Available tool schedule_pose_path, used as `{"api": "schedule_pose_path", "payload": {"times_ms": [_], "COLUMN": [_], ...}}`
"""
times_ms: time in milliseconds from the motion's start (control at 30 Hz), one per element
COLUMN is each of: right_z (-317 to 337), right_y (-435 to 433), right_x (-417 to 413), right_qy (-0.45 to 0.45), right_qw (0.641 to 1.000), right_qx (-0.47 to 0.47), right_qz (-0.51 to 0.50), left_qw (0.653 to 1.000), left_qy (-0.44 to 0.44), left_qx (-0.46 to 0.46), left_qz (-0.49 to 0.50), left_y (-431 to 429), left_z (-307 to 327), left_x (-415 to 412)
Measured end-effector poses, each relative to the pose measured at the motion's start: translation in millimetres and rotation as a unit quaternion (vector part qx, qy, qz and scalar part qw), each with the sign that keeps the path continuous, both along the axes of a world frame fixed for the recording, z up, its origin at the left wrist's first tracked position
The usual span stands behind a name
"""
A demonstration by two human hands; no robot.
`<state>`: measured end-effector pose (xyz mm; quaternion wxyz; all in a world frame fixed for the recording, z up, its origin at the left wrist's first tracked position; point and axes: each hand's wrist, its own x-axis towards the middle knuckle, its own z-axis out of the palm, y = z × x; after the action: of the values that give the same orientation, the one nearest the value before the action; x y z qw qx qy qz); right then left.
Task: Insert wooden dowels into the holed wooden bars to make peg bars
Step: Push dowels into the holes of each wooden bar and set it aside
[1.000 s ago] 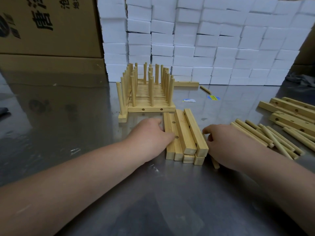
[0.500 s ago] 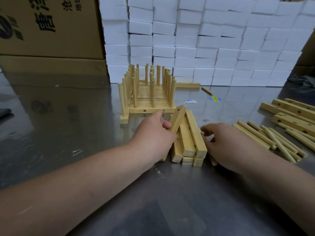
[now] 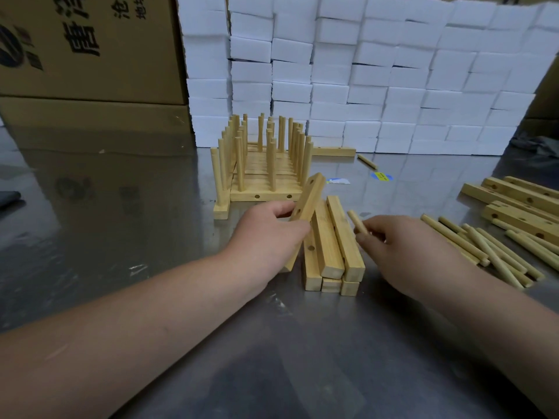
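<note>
My left hand (image 3: 267,234) grips a holed wooden bar (image 3: 308,199), tilted up with its far end raised above the table. Right beside it lies a small stack of holed bars (image 3: 331,252). My right hand (image 3: 402,246) pinches a short wooden dowel (image 3: 356,220), its tip pointing up and away, just right of the stack. Behind them stands a group of finished peg bars (image 3: 263,164) with upright dowels. Loose dowels (image 3: 490,252) lie in a pile at the right.
More holed bars (image 3: 520,201) lie at the far right on the shiny metal table (image 3: 121,231). One bar (image 3: 334,151) and a stray dowel (image 3: 367,161) lie by the wall of white blocks (image 3: 363,74). Cardboard boxes (image 3: 90,55) stand at the back left.
My left hand took a bar off the stack and tilted it up. My right hand lifted a dowel from beside the stack, and it now shows between the fingers.
</note>
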<state>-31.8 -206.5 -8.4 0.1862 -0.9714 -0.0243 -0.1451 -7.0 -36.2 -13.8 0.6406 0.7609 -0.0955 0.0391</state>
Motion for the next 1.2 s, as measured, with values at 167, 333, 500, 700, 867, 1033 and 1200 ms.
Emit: {"api": "schedule_pose_path", "payload": {"times_ms": [167,333,500,700,867,1033,1200], "right_z": [4.0,6.6,10.7,11.3,9.9,9.1,11.1], "right_y": [4.1,6.1,7.1,11.9,7.0,7.0,8.0], "right_x": [-5.7,-9.7,-14.5,-20.2,-18.4,-18.1,-21.3], "right_qy": [-0.056,-0.057,-0.063,-0.115,-0.148,-0.136,-0.127], "right_qw": [0.990,0.985,0.967,0.959,0.952,0.959,0.955], "right_qx": [0.119,0.150,0.234,0.238,0.256,0.237,0.251], "right_qz": [0.054,0.055,0.081,0.102,0.078,0.079,0.097], "left_qw": [0.999,0.998,0.994,0.987,0.984,0.991,0.992], "left_qy": [-0.021,-0.020,0.017,0.065,0.067,0.047,0.010], "left_qx": [-0.037,-0.055,-0.080,-0.098,-0.091,-0.095,-0.077], "left_qz": [-0.010,-0.030,-0.074,-0.112,-0.137,-0.078,-0.100], "left_y": [1.7,7.0,8.2,12.9,14.3,12.8,13.6], "left_z": [2.2,4.9,5.4,5.2,3.5,-1.2,0.1], "left_x": [-1.1,-1.1,-1.0,2.2,3.8,9.3,10.8]}}
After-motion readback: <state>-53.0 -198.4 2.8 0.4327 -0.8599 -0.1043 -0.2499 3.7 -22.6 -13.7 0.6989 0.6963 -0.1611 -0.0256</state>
